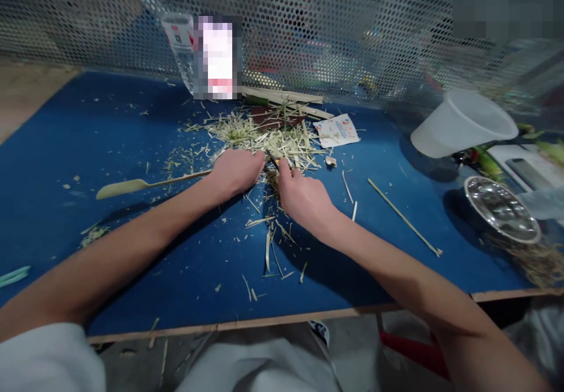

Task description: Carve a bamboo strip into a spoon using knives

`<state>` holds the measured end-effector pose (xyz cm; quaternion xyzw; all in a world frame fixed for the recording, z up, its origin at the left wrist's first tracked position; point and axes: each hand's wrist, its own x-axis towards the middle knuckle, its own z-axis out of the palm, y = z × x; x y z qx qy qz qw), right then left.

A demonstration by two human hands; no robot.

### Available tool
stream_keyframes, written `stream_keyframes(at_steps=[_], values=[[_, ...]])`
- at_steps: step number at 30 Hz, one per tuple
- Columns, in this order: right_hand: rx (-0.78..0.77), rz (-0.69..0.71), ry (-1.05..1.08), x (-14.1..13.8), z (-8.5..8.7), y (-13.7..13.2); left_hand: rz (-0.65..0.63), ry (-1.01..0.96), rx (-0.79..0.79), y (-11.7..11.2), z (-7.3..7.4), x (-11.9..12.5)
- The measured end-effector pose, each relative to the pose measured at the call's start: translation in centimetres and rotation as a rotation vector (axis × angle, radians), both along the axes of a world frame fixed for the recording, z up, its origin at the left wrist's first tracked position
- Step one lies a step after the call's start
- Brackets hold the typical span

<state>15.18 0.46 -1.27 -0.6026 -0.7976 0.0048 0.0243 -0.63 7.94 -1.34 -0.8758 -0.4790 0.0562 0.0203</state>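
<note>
My left hand [235, 171] grips a thin carved bamboo stick [176, 179], whose flat, spoon-like end [123, 187] reaches out to the left above the blue board [88, 145]. My right hand [304, 195] is close against the left one and holds a small knife with a yellow handle [277, 163]. Its dark blade [272, 159] meets the stick near my left fingers, and the exact contact is partly hidden. A heap of pale bamboo shavings [259, 136] lies just beyond both hands, with more scattered below them.
Bamboo strips [282, 95] and a dark wooden piece [277, 119] lie behind the shavings, beside a printed paper packet [337, 130]. A perforated metal screen [308, 27] stands behind the board. A translucent plastic cup [462, 123] lies on its side, near a steel bowl [502, 210].
</note>
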Motion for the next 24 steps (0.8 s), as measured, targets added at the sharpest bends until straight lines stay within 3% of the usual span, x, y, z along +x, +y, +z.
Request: stream_keyframes(at_steps=[4,10,18,24], values=[[0.003,0.006,-0.007,-0.1,0.0,0.3,0.009,-0.011,0.004,0.0,0.1,0.0],[-0.023,0.016,-0.129,0.3,0.8,-1.6,0.022,-0.001,-0.033,0.0,0.6,0.3],[-0.006,-0.025,-0.151,-1.2,0.2,0.1,0.025,-0.003,-0.005,-0.2,0.6,0.2],[-0.041,-0.01,-0.144,0.0,1.2,-1.6,0.015,0.01,-0.012,0.0,0.6,0.1]])
